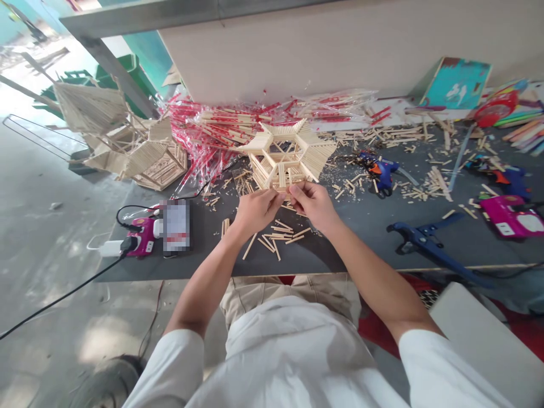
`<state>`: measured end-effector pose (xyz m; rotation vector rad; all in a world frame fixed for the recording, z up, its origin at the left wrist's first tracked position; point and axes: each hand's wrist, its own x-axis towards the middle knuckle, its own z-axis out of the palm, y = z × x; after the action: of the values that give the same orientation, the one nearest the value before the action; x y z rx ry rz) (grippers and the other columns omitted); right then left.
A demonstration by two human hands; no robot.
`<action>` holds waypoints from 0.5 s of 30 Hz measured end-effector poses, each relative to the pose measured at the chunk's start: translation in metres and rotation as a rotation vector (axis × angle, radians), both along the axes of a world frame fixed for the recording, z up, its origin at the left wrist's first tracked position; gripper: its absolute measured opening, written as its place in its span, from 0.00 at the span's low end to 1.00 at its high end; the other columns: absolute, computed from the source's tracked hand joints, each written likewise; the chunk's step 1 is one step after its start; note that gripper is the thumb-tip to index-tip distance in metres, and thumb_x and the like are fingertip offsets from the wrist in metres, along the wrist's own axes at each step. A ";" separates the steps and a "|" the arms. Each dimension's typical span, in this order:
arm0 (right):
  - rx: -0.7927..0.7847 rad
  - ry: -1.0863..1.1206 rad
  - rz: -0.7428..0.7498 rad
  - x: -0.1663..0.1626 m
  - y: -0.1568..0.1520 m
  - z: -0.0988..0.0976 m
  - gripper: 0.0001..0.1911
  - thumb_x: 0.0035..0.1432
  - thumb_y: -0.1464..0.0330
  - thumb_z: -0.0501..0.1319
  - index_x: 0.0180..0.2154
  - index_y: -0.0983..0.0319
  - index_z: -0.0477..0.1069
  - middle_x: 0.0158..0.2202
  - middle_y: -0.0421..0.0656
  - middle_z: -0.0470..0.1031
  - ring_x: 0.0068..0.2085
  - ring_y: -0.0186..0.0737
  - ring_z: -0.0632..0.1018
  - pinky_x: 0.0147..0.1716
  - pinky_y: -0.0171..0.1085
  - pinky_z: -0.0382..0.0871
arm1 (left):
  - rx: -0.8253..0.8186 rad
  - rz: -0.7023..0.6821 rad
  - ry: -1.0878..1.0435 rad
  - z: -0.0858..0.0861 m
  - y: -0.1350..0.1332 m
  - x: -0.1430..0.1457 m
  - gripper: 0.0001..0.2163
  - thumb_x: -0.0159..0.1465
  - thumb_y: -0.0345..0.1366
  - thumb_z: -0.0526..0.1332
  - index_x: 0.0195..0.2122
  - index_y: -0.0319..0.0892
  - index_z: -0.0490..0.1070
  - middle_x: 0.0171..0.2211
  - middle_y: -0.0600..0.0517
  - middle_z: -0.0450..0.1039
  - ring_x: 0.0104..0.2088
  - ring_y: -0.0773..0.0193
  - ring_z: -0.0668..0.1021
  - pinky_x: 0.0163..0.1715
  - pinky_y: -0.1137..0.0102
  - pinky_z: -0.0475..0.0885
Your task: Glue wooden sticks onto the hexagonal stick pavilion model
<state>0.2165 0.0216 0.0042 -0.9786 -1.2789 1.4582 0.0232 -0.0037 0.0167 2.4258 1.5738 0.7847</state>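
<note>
A small pavilion-like model of thin wooden sticks [312,150], with flared panels around an open top, stands on the dark table in front of me. My left hand [260,211] is closed at its near edge, thumb and fingers pinched together. From the other side, my right hand [313,205] pinches the same edge, its fingertips close to the left ones. Whether a separate short stick lies between the fingertips is too small to tell. Loose cut sticks [278,236] lie on the table just below my hands.
Behind the model lie plastic-wrapped red-tipped sticks [212,127]. A larger stick model [148,156] stands left, near a purple power strip [144,235] and a blurred-out device [176,226]. To the right are a blue glue gun [382,173], a blue cutter [420,238] and another purple power strip [508,218].
</note>
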 end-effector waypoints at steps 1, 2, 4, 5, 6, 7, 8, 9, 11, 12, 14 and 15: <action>0.010 -0.005 -0.009 -0.001 0.000 0.000 0.28 0.56 0.42 0.72 0.28 0.59 0.72 0.24 0.38 0.71 0.20 0.29 0.66 0.18 0.34 0.58 | 0.001 -0.002 -0.005 0.000 0.000 0.000 0.23 0.79 0.48 0.49 0.30 0.43 0.70 0.28 0.51 0.76 0.29 0.65 0.75 0.30 0.68 0.59; 0.018 -0.007 -0.015 -0.002 0.000 0.000 0.28 0.55 0.42 0.72 0.28 0.60 0.72 0.23 0.38 0.71 0.19 0.29 0.66 0.18 0.34 0.58 | 0.002 -0.007 -0.011 0.000 0.000 0.001 0.23 0.79 0.48 0.49 0.31 0.43 0.71 0.29 0.51 0.76 0.29 0.66 0.75 0.30 0.68 0.59; 0.022 -0.006 -0.027 -0.003 0.000 0.002 0.28 0.55 0.42 0.72 0.27 0.60 0.72 0.22 0.37 0.70 0.19 0.28 0.66 0.17 0.33 0.57 | 0.002 -0.022 -0.016 -0.001 -0.001 0.001 0.22 0.79 0.48 0.49 0.32 0.43 0.72 0.29 0.51 0.77 0.29 0.66 0.75 0.30 0.69 0.59; 0.019 -0.003 -0.035 -0.005 0.000 0.003 0.29 0.55 0.42 0.72 0.28 0.60 0.71 0.22 0.36 0.70 0.18 0.28 0.66 0.16 0.33 0.56 | 0.000 -0.029 -0.014 -0.002 -0.001 0.002 0.22 0.78 0.48 0.50 0.33 0.43 0.73 0.30 0.51 0.77 0.29 0.66 0.76 0.30 0.69 0.60; 0.018 -0.001 -0.043 -0.006 -0.001 0.003 0.29 0.55 0.41 0.72 0.28 0.60 0.71 0.22 0.36 0.70 0.18 0.27 0.66 0.16 0.33 0.56 | -0.004 -0.035 -0.011 -0.003 -0.001 0.002 0.21 0.78 0.48 0.50 0.35 0.43 0.75 0.30 0.51 0.78 0.29 0.66 0.76 0.30 0.69 0.60; 0.021 -0.001 -0.051 -0.007 -0.002 0.004 0.29 0.55 0.41 0.71 0.27 0.60 0.70 0.22 0.35 0.69 0.18 0.27 0.66 0.16 0.32 0.56 | -0.008 -0.038 -0.008 -0.004 -0.001 0.002 0.20 0.78 0.48 0.50 0.36 0.43 0.76 0.31 0.51 0.78 0.30 0.65 0.77 0.30 0.69 0.60; 0.025 -0.002 -0.056 -0.008 -0.002 0.005 0.30 0.55 0.41 0.71 0.27 0.60 0.70 0.22 0.35 0.69 0.17 0.27 0.66 0.16 0.32 0.56 | -0.013 -0.039 -0.005 -0.005 0.000 0.002 0.20 0.78 0.47 0.51 0.37 0.44 0.76 0.31 0.51 0.79 0.30 0.65 0.78 0.31 0.69 0.61; 0.032 -0.006 -0.058 -0.009 -0.003 0.005 0.30 0.56 0.41 0.71 0.27 0.60 0.70 0.22 0.35 0.69 0.17 0.27 0.67 0.16 0.32 0.56 | -0.016 -0.040 -0.002 -0.005 0.000 0.002 0.19 0.78 0.47 0.51 0.38 0.44 0.77 0.32 0.51 0.79 0.31 0.65 0.78 0.31 0.69 0.61; 0.045 -0.011 -0.066 -0.010 -0.003 0.006 0.29 0.56 0.42 0.70 0.27 0.60 0.70 0.22 0.35 0.69 0.18 0.27 0.67 0.16 0.32 0.57 | -0.016 -0.038 0.006 -0.006 0.001 0.002 0.18 0.78 0.46 0.52 0.38 0.44 0.77 0.32 0.51 0.80 0.31 0.64 0.79 0.31 0.69 0.61; 0.048 -0.011 -0.068 -0.011 -0.003 0.006 0.29 0.57 0.42 0.70 0.27 0.60 0.69 0.22 0.36 0.70 0.18 0.27 0.67 0.16 0.32 0.57 | -0.015 -0.035 0.012 -0.006 0.001 0.002 0.18 0.78 0.45 0.52 0.38 0.44 0.77 0.31 0.51 0.80 0.31 0.64 0.79 0.31 0.69 0.61; 0.047 -0.005 -0.074 -0.011 -0.003 0.006 0.29 0.58 0.43 0.70 0.26 0.60 0.69 0.22 0.36 0.69 0.18 0.27 0.66 0.17 0.32 0.57 | -0.019 -0.028 0.023 -0.006 0.001 0.003 0.17 0.77 0.45 0.53 0.36 0.44 0.77 0.31 0.51 0.79 0.30 0.64 0.78 0.30 0.69 0.61; 0.047 -0.003 -0.076 -0.011 -0.002 0.006 0.29 0.58 0.43 0.70 0.26 0.60 0.69 0.22 0.36 0.69 0.18 0.27 0.66 0.17 0.32 0.57 | -0.023 -0.025 0.028 -0.006 0.000 0.003 0.17 0.77 0.45 0.53 0.36 0.44 0.76 0.31 0.51 0.79 0.30 0.64 0.78 0.30 0.69 0.61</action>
<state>0.2058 0.0196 0.0103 -0.9887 -1.2590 1.3631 0.0261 -0.0032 0.0108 2.4456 1.5504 0.7276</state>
